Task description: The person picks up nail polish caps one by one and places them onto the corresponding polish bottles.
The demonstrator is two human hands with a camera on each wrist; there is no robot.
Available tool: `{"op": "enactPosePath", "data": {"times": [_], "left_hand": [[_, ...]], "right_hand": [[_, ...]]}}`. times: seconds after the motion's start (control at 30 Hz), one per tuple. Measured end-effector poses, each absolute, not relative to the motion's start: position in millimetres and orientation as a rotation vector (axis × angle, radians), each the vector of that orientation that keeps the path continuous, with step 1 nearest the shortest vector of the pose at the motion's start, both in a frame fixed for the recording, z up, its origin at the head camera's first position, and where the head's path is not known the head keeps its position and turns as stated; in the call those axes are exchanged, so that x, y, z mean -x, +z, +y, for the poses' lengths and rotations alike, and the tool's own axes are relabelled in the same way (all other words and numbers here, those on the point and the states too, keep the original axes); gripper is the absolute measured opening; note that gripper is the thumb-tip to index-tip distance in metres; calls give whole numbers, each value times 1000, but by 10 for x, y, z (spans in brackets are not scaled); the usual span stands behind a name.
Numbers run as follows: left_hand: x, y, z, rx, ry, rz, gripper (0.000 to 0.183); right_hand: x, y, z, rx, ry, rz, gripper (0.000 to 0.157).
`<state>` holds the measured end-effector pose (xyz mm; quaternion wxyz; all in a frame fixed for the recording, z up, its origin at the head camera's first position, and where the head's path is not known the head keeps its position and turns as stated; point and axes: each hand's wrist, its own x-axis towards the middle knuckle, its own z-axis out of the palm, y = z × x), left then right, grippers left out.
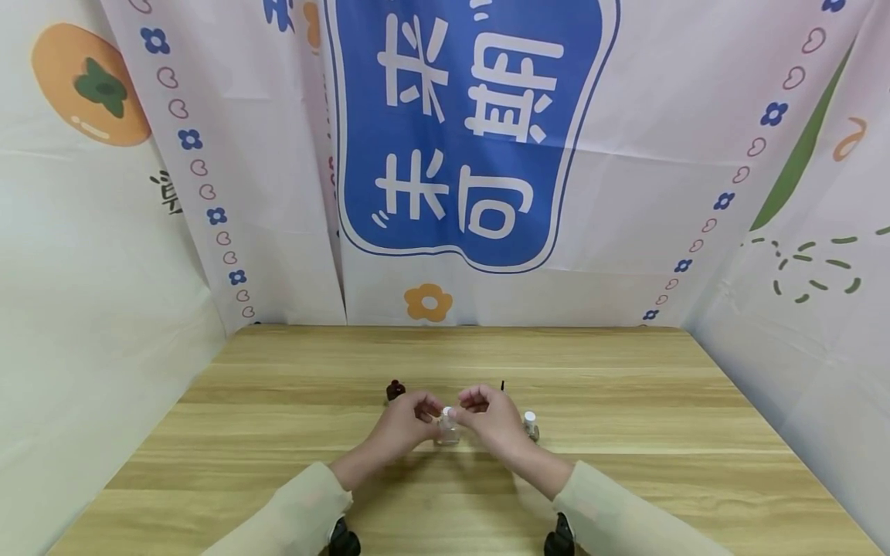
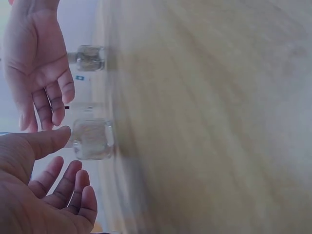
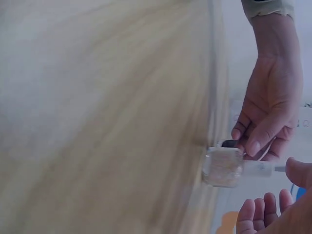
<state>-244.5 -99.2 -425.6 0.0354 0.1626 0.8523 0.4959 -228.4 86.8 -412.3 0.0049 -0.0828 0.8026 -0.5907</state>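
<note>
**While Two Hands Frame a Clear Glass Bottle, Neither Has Hold of It**

Though both hands are close about the clear glass bottle [image 1: 448,437], it stands upright on the wood-grain counter [image 1: 243,432] under its own support, between them and near the person. The left hand [image 1: 406,417] is loosely open, its thumb well parted from its softly bent fingers and nothing in its grasp. The right hand [image 1: 490,413] is likewise relaxed and holds nothing; its thumb is right by the white cap [image 3: 258,168], though whether it touches cannot be told. A thin grey sliver shows between cap and thumb in the right wrist view, too unclear to name.

How far along is the work? Judging by this arrangement, the bottle is in place, and the handling of it is either about to begin or just finished; these pictures alone cannot settle which. The white top appears to be on, so no opening looks done, and whether there is any liquid inside is unclear.

The neighbours seem to be outside the present step: a second white-capped bottle [image 1: 531,429] just beyond the right wrist, a dark brown bottle [image 1: 395,392] behind the left hand, and a black tip [image 1: 503,385] rising behind the right. If they too need handling, that part appears left to do.
</note>
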Motion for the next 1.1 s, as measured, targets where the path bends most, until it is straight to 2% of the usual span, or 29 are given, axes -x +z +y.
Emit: {"op": "enactPosePath", "data": {"times": [0.53,1.1], "left_hand": [[2415,-3966,-1039,-513,1617,2673,26],[2424,-3662,-1236,-525,1715,2728,30]], "right_hand": [[2223,-3686,1074,318,-1921,2591,23],[2356,-3431,1592,439,-1813,2730,29]]}}
